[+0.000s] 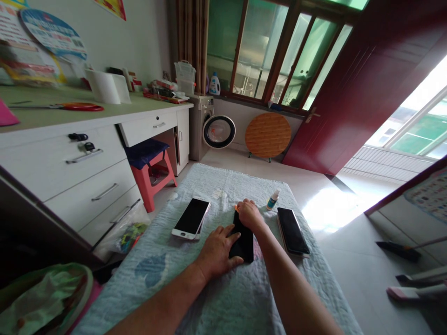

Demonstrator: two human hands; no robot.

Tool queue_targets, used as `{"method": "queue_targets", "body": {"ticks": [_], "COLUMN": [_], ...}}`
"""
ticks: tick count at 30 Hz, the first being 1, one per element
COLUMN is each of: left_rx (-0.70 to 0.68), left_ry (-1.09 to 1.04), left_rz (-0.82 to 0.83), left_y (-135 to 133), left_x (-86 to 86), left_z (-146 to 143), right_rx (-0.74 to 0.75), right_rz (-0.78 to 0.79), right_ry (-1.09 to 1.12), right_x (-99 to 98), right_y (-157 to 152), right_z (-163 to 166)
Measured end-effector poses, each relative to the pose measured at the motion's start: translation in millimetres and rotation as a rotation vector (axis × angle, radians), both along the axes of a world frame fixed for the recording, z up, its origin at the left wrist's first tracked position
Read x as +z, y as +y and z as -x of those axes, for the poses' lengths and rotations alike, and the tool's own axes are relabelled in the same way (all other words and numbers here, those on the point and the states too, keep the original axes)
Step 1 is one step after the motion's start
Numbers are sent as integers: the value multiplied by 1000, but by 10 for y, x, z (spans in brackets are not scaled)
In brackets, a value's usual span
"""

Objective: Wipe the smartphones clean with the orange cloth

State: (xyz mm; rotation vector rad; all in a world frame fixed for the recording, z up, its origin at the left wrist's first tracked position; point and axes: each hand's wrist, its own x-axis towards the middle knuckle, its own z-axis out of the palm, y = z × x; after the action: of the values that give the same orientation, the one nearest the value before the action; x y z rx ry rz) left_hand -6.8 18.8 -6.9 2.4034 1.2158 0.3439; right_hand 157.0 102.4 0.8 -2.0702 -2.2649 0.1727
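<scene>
A black smartphone [246, 246] lies on the cloth-covered table between my hands. My left hand [217, 249] grips its lower part, with the thumb at the bottom and the fingers over the screen. At the phone's upper end, my right hand [249, 215] is closed on a small orange piece [236, 209], mostly hidden by the fingers, pressed to the screen. To the left lie stacked phones, a white-framed one [193, 217] on top. More phones are piled at the right, with a black one [292, 231] uppermost. A small spray bottle [273, 200] stands upright beyond my right hand.
A light blue quilted cloth [237, 179] covers the table. Left of it are a white desk [80, 186], a red stool [153, 177] and a waste bin [82, 298]. Farther back are a washing machine with its door [219, 131] open and a round wooden tabletop [268, 136].
</scene>
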Motion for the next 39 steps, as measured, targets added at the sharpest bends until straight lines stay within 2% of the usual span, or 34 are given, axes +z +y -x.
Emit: {"method": "queue_targets", "body": {"ticks": [4, 8, 14, 20, 28, 39], "left_rx": [11, 10, 15, 0, -16, -10], "left_ry": [-11, -27, -27, -1, -7, 1], "left_rz": [-7, -6, 14, 8, -13, -10], "left_y": [-6, -19, -28, -18, -7, -11], "left_x": [-8, 17, 48, 32, -7, -31], "left_z": [-2, 4, -4, -10, 7, -3], "right_rx": [14, -1, -98, -196, -232, -232], "right_rz": [-10, -13, -42, -87, -96, -8], "right_ry": [7, 23, 57, 103, 137, 187], "right_x": [-22, -40, -90, -116, -11, 90], "right_y": [6, -13, -98, -244, -615, -1165], "right_z": [59, -50, -275, -332, -207, -72]}}
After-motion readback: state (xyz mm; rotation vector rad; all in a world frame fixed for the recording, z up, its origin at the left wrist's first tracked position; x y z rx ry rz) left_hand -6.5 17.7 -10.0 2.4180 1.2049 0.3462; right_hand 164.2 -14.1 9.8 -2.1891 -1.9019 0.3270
